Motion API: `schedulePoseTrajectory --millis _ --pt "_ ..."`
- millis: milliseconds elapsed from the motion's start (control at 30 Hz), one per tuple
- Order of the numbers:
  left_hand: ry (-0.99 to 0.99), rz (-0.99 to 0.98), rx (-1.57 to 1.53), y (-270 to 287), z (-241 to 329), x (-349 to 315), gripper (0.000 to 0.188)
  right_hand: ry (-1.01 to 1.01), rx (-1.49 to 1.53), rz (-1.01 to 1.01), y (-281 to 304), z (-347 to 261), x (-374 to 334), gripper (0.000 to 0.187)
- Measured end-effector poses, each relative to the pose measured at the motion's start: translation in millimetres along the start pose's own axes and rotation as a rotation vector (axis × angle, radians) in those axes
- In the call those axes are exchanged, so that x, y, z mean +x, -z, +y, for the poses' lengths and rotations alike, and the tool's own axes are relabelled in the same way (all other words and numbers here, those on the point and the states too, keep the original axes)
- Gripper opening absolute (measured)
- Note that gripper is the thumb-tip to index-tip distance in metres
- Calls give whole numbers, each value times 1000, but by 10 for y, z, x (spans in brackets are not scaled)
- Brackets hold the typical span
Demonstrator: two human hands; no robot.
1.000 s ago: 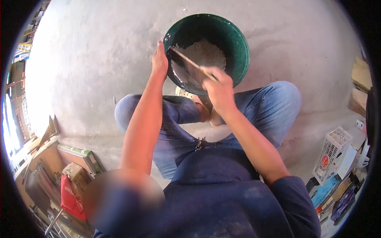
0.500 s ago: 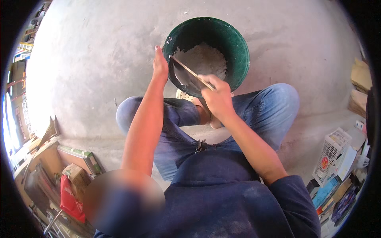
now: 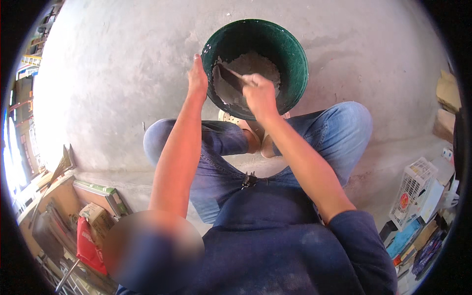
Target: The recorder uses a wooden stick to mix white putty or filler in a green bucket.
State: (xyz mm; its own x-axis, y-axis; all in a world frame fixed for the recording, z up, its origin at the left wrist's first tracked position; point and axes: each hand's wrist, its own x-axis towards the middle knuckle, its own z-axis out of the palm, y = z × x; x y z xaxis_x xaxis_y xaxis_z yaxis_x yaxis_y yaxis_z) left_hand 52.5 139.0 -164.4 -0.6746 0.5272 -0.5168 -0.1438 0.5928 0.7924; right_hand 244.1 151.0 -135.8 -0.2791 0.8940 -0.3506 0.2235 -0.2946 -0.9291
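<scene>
- Head view: a green bucket point(image 3: 255, 64) stands on the concrete floor point(image 3: 113, 83) at about twelve o'clock from the person, just beyond the knees.
- Grey mortar point(image 3: 253, 66) lies in the bottom of the bucket and is smeared up its inner wall on the near side.
- The left hand point(image 3: 197, 78) rests against the bucket's rim at nine o'clock, fingers stretched flat along the outer wall, thumb side toward the opening; it steadies the rim rather than wrapping around it.
- The right hand point(image 3: 259, 96) is over the bucket's near edge at about six o'clock, fingers clenched around the handle of a trowel point(image 3: 230, 78).
- The trowel's dark blade slants toward ten o'clock and its tip touches the mortar inside the bucket.
- The person squats in blue jeans point(image 3: 339, 132), knees spread to either side of the bucket, a dark blue shirt below.
- At four o'clock, near the picture's rim, a white plastic crate point(image 3: 412, 189) stands among boxes and papers.
- At eight o'clock lie boards, a cardboard box point(image 3: 96, 219) and a red bag point(image 3: 88, 246), well apart from the bucket.
</scene>
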Motion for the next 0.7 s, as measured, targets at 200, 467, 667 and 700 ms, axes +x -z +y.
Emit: schedulePoseTrajectory --millis 200,467,667,700 --pt "-101 19 -30 161 69 -128 77 -44 138 -42 12 48 -221 35" --pt "-160 -17 -62 -16 -43 -30 74 -132 96 89 -215 444 446 38" --pt "51 20 -30 113 140 -142 73 -47 54 -125 349 -327 -302 38" --pt "41 22 -37 91 144 -137 73 -3 25 -158 438 -446 -452 38"
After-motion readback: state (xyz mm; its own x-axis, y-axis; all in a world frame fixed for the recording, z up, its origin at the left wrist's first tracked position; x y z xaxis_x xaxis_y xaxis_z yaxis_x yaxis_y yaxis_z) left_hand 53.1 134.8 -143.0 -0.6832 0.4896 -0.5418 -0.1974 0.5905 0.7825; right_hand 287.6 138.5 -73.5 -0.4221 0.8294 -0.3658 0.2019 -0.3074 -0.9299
